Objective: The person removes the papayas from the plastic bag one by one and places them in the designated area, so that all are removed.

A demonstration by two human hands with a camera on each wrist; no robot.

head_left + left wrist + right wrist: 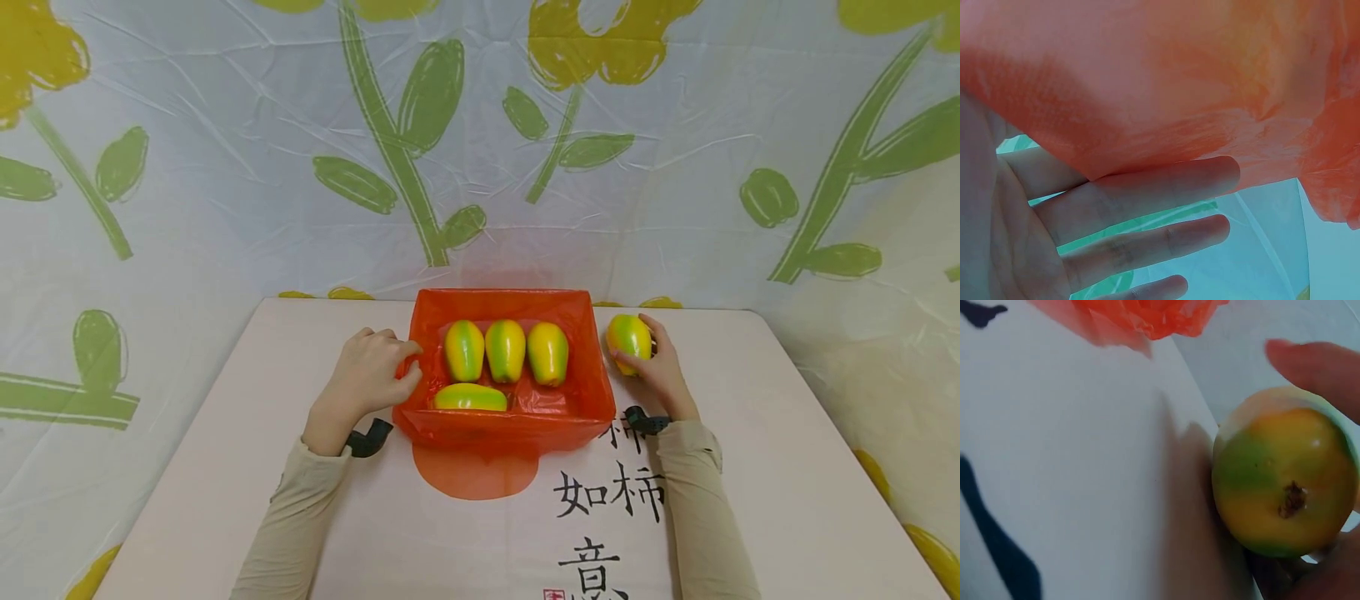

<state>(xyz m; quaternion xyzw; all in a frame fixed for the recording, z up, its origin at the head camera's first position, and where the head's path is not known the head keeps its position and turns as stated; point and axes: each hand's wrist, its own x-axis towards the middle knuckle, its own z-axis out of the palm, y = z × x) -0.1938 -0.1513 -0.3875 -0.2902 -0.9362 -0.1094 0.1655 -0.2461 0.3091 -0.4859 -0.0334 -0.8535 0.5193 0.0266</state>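
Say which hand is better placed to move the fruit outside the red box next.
Right, likely: the right hand is around that fruit; the left hand is across the red box.

So a yellow-and-green fruit [1275, 475] is seen pretty much end-on over at the right, with its rough brown stub turned to the camera, and it's flanked by the right hand [1329, 575], one digit being stretched across above it and the rest tucked in at the lower right, kinda dim. A soft shadow is cast beside it on the white surface [1079, 462], which is marked with a thick dark stroke [1000, 537] at lower left, while some crinkly red plastic [1160, 315] gets cut off by the top edge.
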